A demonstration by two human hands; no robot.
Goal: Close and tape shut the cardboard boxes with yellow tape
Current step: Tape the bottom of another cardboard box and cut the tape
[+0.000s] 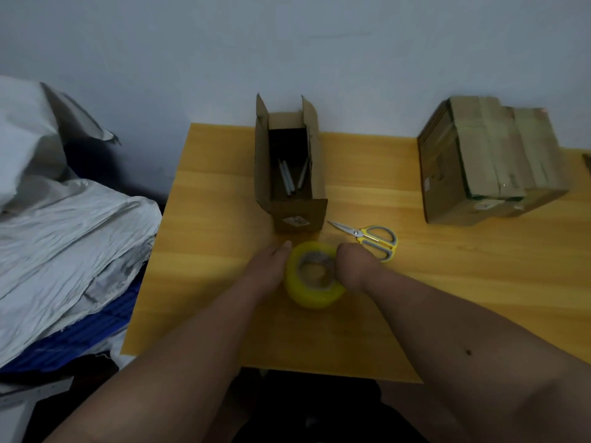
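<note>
Hands are both on the yellow roll of packing tape [315, 276], which sits at the near middle of the yellow wooden table [447, 282]. Left hand [271, 266] lies along the roll's left side, fingers fairly straight, steadying it. Right hand [351, 266] is curled over the far right rim, fingers hooked at the roll; can't tell if it has the tape end pinched.

Step in hand, my read: finding or peeling the tape's free end. No strip pulled out yet.

Small open brown cardboard box [289, 174] stands just beyond the roll, flaps up, a few grey pen-like sticks [289, 177] inside. Nothing closed there yet.

Next move needs: flaps folded down first, then a strip drawn across the seam. Yellow-and-grey scissors [371, 238] lie just right of the roll, near the right hand.

Larger brown cardboard box [486, 161] at far right looks already taped.
</note>
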